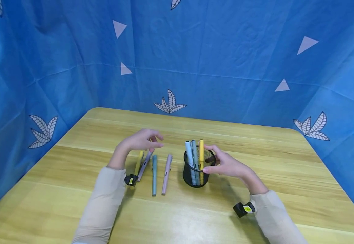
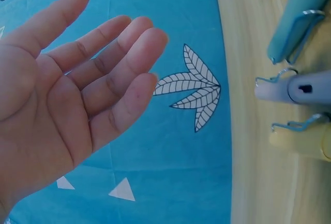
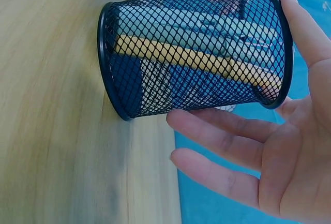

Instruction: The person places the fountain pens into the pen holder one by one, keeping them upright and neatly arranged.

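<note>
Three pens in the cup: light blue pen [image 1: 189,152], grey-blue pen [image 1: 195,154], yellow pen [image 1: 201,149]; tops stand above the rim.
Mesh cup [image 1: 187,175]: black, upright on the wooden table [image 1: 287,169], to the right of the loose pens.
Right hand [image 1: 225,164]: thumb and fingers spread round the cup's right side, at rim and wall; it has hold of the cup.
Left hand [image 1: 141,139]: fingers apart and slightly bent, palm bare, holding nothing; raised above the table near the far ends of the loose pens.
Loose pens, left to right: loose yellow pen [image 1: 138,164], purple pen [image 1: 144,166], teal pen [image 1: 154,176], lilac pen [image 1: 166,174].
Their lie: yellow and purple slanted, close together; teal and lilac well separated.
Yellow's near end: partly behind the left wrist camera [image 1: 131,180].
Backdrop: blue cloth [image 1: 225,51], white leaves and triangles.
</note>
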Available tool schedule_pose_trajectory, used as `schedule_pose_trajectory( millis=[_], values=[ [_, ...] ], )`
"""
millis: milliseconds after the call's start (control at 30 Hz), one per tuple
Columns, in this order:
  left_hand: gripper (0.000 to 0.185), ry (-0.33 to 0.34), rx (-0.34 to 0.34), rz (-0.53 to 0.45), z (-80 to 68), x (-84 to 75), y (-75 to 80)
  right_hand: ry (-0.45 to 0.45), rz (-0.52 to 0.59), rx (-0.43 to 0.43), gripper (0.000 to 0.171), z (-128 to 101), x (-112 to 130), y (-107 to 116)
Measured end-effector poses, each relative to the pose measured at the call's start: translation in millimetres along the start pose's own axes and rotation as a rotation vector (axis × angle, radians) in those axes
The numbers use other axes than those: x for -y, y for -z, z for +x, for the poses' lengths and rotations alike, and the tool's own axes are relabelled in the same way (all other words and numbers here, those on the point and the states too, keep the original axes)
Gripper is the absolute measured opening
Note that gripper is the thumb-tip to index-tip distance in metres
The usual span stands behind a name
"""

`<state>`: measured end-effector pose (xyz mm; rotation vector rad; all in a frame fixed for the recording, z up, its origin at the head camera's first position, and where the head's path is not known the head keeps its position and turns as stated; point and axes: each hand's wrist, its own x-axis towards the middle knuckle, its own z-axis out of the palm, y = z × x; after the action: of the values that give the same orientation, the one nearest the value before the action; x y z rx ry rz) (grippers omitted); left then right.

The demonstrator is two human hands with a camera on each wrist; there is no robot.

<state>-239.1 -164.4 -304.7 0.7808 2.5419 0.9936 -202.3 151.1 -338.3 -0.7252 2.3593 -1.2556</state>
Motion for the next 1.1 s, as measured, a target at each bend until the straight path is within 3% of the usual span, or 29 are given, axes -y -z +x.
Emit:
schedule_pose_trajectory(
  millis=[433, 733, 1100],
  values=[
    [0.041, 0.028, 0.012, -0.029, -11.0, 17.3, -0.1, -0.011, 0.006, 0.003, 0.076, 0.5, -1.1, -0.1],
    [0.04, 0.094, 0.029, -0.061, -18.8, 29.2, 2.0, 0.002, 0.025, 0.012, 0.075, 0.6, -1.9, -0.1],
    [0.042, 0.173, 0.045, -0.018, -27.6, 44.9, 5.0, -0.008, 0.029, 0.017, 0.078, 0.2, -1.6, 0.2]
  ],
)
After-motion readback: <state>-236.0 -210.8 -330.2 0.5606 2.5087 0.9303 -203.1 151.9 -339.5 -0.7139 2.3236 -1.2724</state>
